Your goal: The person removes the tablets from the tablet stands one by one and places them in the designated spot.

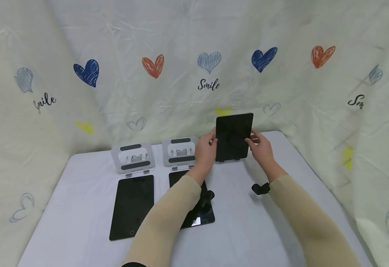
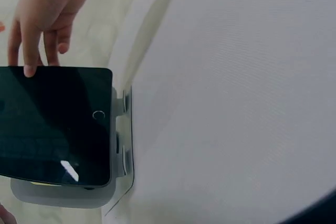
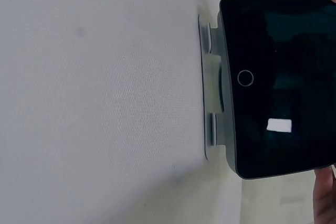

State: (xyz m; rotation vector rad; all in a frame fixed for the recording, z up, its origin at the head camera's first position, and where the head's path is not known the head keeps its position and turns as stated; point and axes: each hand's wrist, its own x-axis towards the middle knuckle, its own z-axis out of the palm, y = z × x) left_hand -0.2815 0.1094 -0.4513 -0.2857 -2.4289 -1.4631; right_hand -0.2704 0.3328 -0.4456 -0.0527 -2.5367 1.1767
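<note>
A black tablet (image 1: 233,137) stands upright, leaning slightly back, on a grey stand (image 2: 68,195) at the right of the table's far side. My left hand (image 1: 206,151) holds the tablet's left edge, and my right hand (image 1: 261,149) pinches its right edge with the thumb on the front. In the right wrist view the tablet's lower edge is by the lips (image 3: 212,129) of the stand; whether it rests fully in them I cannot tell. Most of the stand is hidden behind the tablet.
Two grey-white stands (image 1: 133,158) (image 1: 181,151) are open to the left. In front of them, two more black tablets (image 1: 132,207) (image 1: 197,218) lie flat on the white table (image 1: 81,200), one partly covered by my left arm. A heart-printed curtain (image 1: 177,100) hangs behind the table.
</note>
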